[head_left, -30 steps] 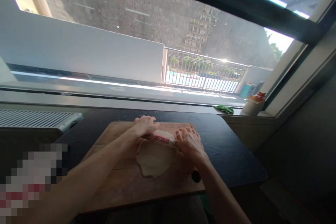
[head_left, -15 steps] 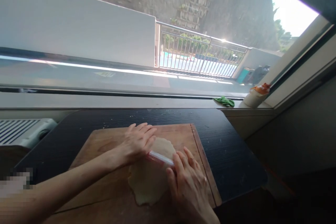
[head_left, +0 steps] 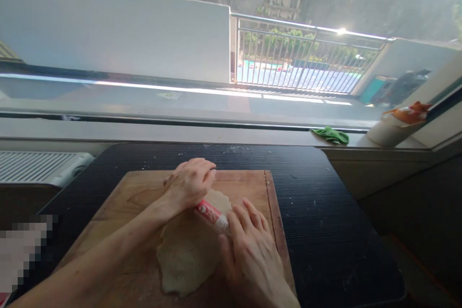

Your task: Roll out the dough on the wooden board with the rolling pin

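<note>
Dough, a pale flat sheet with ragged edges (head_left: 187, 260), is lying on a brown rectangular wooden board (head_left: 140, 197). Red-and-white printed cylinder (head_left: 211, 215) is sitting skewed across it. Left hand (head_left: 191, 182) is covering one end, can't tell if gripping; right hand (head_left: 250, 245) is covering the other, fingers spreading apart. Risks: uneven pressure thinning one side, sticking causing tears. Left forearm (head_left: 119, 240) is crossing the board. Crumpled green cloth (head_left: 331, 134) is lying clear on the sill.
</note>
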The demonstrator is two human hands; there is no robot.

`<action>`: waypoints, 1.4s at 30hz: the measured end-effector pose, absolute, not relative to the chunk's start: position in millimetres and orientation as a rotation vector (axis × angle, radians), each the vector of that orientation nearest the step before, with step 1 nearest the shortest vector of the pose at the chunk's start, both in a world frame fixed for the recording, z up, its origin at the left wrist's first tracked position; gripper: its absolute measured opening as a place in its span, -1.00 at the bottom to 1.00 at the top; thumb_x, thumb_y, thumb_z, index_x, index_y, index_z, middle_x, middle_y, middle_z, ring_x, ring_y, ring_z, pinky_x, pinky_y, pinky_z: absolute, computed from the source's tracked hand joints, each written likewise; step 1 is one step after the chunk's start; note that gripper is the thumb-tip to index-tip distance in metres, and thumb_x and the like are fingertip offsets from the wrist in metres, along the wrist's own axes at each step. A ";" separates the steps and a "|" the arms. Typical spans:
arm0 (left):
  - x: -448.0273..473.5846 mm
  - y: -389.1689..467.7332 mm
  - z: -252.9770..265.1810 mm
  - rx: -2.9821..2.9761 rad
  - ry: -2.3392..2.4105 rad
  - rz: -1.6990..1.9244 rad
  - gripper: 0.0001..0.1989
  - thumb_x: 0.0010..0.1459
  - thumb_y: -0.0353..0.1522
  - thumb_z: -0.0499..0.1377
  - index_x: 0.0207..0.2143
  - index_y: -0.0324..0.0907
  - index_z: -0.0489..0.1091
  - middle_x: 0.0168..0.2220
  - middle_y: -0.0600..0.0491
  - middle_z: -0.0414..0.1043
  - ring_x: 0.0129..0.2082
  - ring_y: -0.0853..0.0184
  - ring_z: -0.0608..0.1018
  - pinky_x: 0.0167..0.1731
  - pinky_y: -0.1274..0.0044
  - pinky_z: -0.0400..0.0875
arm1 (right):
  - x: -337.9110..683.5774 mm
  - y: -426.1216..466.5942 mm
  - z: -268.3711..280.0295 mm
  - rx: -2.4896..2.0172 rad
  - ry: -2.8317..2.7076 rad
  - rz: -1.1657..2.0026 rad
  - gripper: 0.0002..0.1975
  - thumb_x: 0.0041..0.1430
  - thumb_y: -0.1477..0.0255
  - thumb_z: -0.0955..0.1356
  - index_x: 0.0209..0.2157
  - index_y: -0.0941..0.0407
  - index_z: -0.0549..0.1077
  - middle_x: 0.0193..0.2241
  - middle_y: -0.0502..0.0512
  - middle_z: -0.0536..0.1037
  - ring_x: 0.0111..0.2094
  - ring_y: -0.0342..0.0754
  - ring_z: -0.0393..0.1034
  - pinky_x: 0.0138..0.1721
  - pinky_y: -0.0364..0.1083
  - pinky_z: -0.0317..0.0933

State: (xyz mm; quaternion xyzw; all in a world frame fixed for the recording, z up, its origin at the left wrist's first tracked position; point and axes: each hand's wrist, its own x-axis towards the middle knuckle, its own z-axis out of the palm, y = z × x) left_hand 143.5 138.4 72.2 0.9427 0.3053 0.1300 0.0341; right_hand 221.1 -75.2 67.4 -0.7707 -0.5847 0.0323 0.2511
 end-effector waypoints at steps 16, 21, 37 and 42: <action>193.1 146.6 67.3 2.791 1.056 0.217 -0.56 0.24 -0.14 -0.08 0.01 -0.17 0.35 0.09 -0.05 0.39 0.16 0.18 0.31 0.12 0.28 0.18 | 263.4 -59.7 63.4 -1.967 -1.491 -0.026 -0.68 0.23 0.39 0.25 0.02 0.09 0.37 0.05 0.12 0.42 0.23 0.11 0.09 0.17 0.13 0.16; 185.7 140.0 68.9 2.811 0.985 0.260 -0.60 0.25 -0.20 -0.08 0.02 -0.15 0.34 0.10 -0.03 0.39 0.18 0.20 0.29 0.14 0.29 0.13 | 256.9 -64.8 65.8 -2.031 -1.511 0.062 -0.75 0.23 0.38 0.27 -0.06 0.02 0.41 0.01 0.04 0.45 0.19 0.06 0.15 0.15 0.07 0.18; 176.1 131.4 69.6 2.806 1.047 0.357 -0.64 0.21 -0.20 -0.01 -0.03 -0.13 0.39 0.03 -0.02 0.44 0.13 0.17 0.32 0.10 0.27 0.17 | 252.2 -64.9 61.3 -2.035 -1.660 -0.037 -0.68 0.21 0.24 0.29 -0.02 -0.01 0.38 0.03 0.08 0.45 0.17 0.18 0.18 0.09 0.20 0.19; 207.2 140.4 67.0 2.846 0.982 0.358 -0.72 0.16 -0.24 0.04 -0.21 -0.19 0.45 -0.11 -0.09 0.47 0.02 0.15 0.39 0.03 0.31 0.23 | 254.5 -65.9 58.7 -2.002 -1.756 0.079 -0.63 0.23 0.26 0.28 0.06 0.02 0.32 0.05 0.09 0.41 0.17 0.16 0.18 0.08 0.16 0.22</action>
